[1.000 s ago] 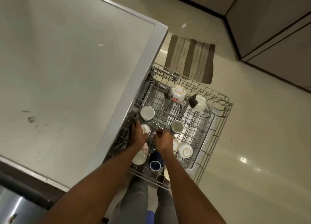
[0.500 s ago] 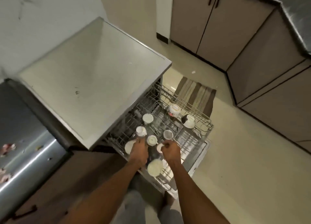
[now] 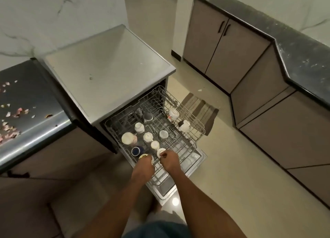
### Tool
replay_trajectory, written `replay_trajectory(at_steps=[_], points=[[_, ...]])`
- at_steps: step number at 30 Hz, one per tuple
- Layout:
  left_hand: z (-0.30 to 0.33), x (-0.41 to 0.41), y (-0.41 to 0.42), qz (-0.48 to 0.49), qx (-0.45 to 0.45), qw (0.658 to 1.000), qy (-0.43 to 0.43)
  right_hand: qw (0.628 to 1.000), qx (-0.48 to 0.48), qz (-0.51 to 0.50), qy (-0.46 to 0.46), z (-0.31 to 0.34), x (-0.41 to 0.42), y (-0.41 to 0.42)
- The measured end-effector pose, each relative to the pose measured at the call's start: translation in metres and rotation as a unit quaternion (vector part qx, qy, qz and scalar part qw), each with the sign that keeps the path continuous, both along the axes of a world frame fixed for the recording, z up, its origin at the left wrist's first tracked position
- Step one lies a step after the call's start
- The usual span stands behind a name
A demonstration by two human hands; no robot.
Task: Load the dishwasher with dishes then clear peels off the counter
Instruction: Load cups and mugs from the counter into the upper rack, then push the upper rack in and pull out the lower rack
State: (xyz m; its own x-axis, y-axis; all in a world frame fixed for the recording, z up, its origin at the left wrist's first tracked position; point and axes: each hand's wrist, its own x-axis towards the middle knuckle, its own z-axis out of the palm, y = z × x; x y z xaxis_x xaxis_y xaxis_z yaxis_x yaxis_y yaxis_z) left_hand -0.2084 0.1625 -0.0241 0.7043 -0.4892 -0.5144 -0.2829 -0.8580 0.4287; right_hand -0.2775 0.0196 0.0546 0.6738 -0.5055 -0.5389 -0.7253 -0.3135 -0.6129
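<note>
Fingers of both hands, left hand (image 3: 143,166) and right hand (image 3: 168,160), curl on the rack (image 3: 185,145) front rim at 6 o'clock; cups (image 3: 129,138) sit inverted inside. Peels (image 3: 10,128) litter the surface at 9 o'clock. A hasty push could topple cups.

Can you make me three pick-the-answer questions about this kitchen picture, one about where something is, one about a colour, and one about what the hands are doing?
1. Where are the peels?
A. on the dark counter left of the dishwasher
B. on the floor mat
C. in the rack

2. What colour is the cup nearest the left hand?
A. red
B. dark blue
C. green

3. How is the upper rack?
A. pushed in
B. taken out onto the floor
C. pulled out, both hands at its front

Answers:
1 A, pink bits lie scattered there.
2 B, it stands out among the white cups.
3 C, the right hand and left hand grip its front edge.
</note>
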Motion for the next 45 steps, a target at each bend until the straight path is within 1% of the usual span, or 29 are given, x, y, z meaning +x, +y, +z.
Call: replay_trajectory(at_steps=[2, 5, 8, 13, 17, 21, 27, 30, 36, 39, 42, 45], points=[[0.009, -0.011, 0.003, 0.014, -0.019, 1.0, -0.012, 1.0, -0.005, 0.028, -0.002, 0.001, -0.005, 0.008], [0.065, -0.034, 0.006, 0.056, -0.044, 0.997, -0.025, 0.998, -0.014, 0.067, -0.003, 0.003, -0.016, 0.014], [0.086, -0.055, 0.011, 0.085, -0.029, 0.995, -0.039, 0.994, -0.024, 0.11, -0.005, 0.014, -0.036, 0.018], [0.1, -0.091, 0.015, 0.094, 0.002, 0.994, -0.062, 0.985, -0.053, 0.165, -0.014, 0.035, -0.074, 0.011], [0.107, -0.123, 0.007, 0.103, -0.013, 0.993, -0.062, 0.979, -0.073, 0.19, -0.009, 0.048, -0.105, -0.005], [0.108, -0.145, -0.01, 0.107, -0.026, 0.993, -0.045, 0.97, -0.083, 0.231, -0.001, 0.053, -0.122, -0.03], [0.096, -0.157, -0.053, 0.165, -0.057, 0.984, -0.034, 0.951, -0.099, 0.292, 0.034, 0.035, -0.127, -0.085], [0.084, -0.153, -0.078, 0.215, -0.054, 0.975, -0.025, 0.937, -0.107, 0.329, 0.049, 0.019, -0.121, -0.12], [0.059, -0.149, -0.149, 0.307, -0.056, 0.95, -0.008, 0.911, -0.12, 0.39, 0.06, -0.011, -0.083, -0.204], [0.046, -0.157, -0.177, 0.328, -0.042, 0.944, 0.007, 0.898, -0.119, 0.418, 0.072, -0.024, -0.069, -0.233], [0.027, -0.167, -0.189, 0.348, -0.018, 0.937, 0.011, 0.89, -0.118, 0.437, 0.06, -0.043, -0.054, -0.248], [0.007, -0.173, -0.2, 0.335, 0.0, 0.942, -0.01, 0.879, -0.138, 0.455, 0.045, -0.069, -0.042, -0.254]])
